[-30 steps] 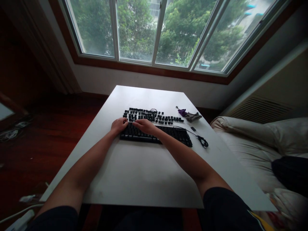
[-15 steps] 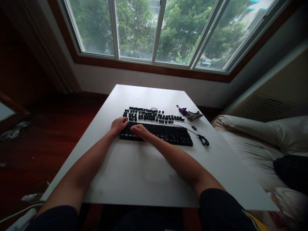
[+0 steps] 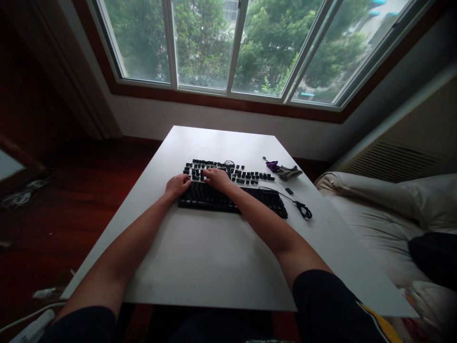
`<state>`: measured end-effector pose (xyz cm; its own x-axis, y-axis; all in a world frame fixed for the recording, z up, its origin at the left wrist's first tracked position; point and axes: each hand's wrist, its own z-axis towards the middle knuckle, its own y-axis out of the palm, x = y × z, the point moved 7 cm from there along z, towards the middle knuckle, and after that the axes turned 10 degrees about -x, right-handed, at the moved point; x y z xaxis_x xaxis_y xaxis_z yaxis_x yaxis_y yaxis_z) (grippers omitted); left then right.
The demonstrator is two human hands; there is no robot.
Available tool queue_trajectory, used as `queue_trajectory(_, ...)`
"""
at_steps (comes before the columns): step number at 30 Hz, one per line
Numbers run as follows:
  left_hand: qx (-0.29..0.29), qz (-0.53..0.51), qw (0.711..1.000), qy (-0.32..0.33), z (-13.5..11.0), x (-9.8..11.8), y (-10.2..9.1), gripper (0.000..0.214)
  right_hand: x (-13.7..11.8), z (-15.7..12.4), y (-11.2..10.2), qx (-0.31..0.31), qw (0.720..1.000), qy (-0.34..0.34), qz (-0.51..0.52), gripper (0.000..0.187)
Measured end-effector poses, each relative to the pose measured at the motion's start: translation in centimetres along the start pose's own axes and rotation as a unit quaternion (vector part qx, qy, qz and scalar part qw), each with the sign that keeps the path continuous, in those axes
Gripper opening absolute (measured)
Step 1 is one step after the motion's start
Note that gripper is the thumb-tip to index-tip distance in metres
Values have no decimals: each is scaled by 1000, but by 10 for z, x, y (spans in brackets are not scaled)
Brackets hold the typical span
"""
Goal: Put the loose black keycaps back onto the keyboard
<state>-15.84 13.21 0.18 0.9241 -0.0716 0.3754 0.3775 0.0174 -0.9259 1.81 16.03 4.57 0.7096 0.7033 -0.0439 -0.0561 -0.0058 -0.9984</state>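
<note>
A black keyboard [image 3: 250, 199] lies across the white table [image 3: 214, 257]. Behind it are rows of several loose black keycaps [image 3: 246, 176]. My left hand [image 3: 176, 185] rests curled on the keyboard's left end, gripping its corner. My right hand [image 3: 217, 178] reaches over the keyboard's back edge to the loose keycaps, fingers bent down among them; whether it holds one is hidden.
A thin black cable [image 3: 302, 208] runs from the keyboard's right end. A purple tool and a grey cloth [image 3: 285, 171] lie at the table's back right. Bedding [image 3: 385, 214] is to the right, and a wooden floor with cables is to the left. Windows are ahead.
My right hand went from the keycaps down onto the keyboard's left part, then back up to the loose keycaps. The left hand has stayed at the keyboard's left end.
</note>
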Motion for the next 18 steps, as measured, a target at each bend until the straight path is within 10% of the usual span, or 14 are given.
queue_trajectory(18,-8,-7,1000,-8,1,-3,-2,24,-1,31,10,-45,997,-65,-22,20)
